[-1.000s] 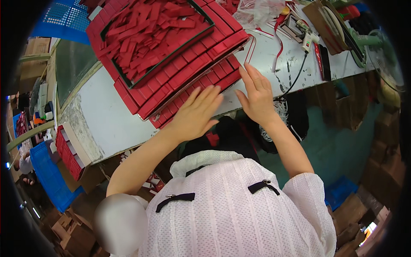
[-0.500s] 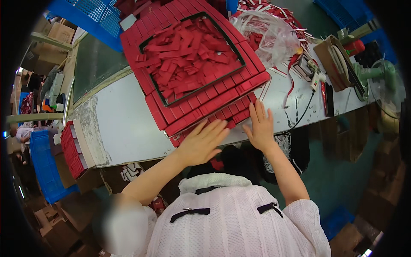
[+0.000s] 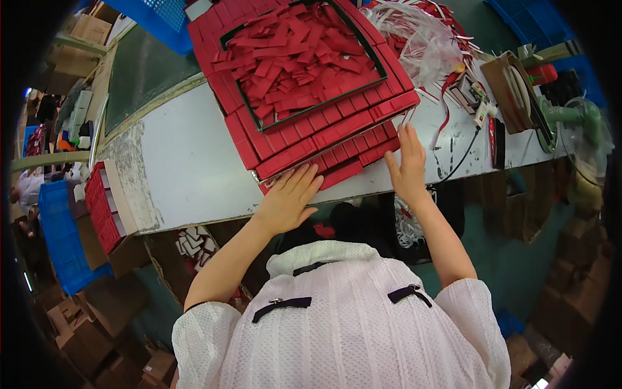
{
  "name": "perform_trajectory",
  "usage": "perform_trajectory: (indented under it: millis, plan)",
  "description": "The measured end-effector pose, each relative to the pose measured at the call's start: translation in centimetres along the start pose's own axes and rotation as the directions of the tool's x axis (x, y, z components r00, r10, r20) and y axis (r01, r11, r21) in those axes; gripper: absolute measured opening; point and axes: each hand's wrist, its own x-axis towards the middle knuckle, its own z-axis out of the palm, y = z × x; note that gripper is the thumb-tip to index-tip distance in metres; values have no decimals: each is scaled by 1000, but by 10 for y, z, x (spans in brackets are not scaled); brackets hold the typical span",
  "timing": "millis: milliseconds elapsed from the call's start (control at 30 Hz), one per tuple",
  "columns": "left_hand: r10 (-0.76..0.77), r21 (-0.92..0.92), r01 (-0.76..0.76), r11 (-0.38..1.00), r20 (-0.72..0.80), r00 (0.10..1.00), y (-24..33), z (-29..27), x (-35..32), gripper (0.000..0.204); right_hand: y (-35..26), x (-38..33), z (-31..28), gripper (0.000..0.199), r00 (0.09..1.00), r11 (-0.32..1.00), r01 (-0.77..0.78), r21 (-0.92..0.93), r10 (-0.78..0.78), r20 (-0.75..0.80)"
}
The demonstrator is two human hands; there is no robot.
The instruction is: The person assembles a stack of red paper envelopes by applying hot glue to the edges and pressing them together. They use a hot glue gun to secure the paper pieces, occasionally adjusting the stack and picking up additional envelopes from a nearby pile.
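A layered stack of small red boxes [image 3: 311,148] stands on the white table in front of me. On its top lies a dark green-rimmed tray [image 3: 324,113] heaped with loose flat red pieces [image 3: 298,58]. My left hand [image 3: 285,201] rests with fingers stretched against the near left corner of the lower layer, the thumb pointing right. Beside the near right corner, my right hand [image 3: 409,170] is raised with its fingers straight, the fingertips by the end of the lower row. Neither hand grips anything. Part of the lower layer is hidden under the upper one.
Right of the stack lie a clear plastic bag [image 3: 431,55] with red and white strips, a white power socket [image 3: 483,115] on a black cord, and a green fan [image 3: 580,117]. A blue crate [image 3: 159,19] stands at the far left. The white table [image 3: 188,162] ends just before me.
My hands have moved apart toward the stack's two near corners, the left hand going left and the right hand right. The whole view has shifted slightly.
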Motion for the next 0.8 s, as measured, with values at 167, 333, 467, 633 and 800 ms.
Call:
perform_trajectory:
  millis: [167, 333, 467, 633, 800]
  plan:
    - [97, -131, -114, 985, -131, 987, -4, 1, -23, 56, 3, 29, -8, 56, 911, 744, -311, 591, 410, -37]
    - [-335, -263, 214, 941, -628, 702, -14, -3, -57, 54, -6, 58, -20, 63, 803, 378, -431, 820, 574, 157]
    - [-809, -818, 205, 538, -432, 398, -63, -7, -19, 53, -21, 74, -17, 60, 823, 319, -373, 871, 547, 152]
    - [-837, -976, -118, 181, -216, 503, -64, -2, 22, 61, -32, 82, -19, 51, 784, 289, -390, 874, 603, 151]
    - [-833, -947, -317, -54, -132, 537, -38, -30, 33, 58, -42, 90, -22, 48, 772, 348, -383, 856, 630, 89]
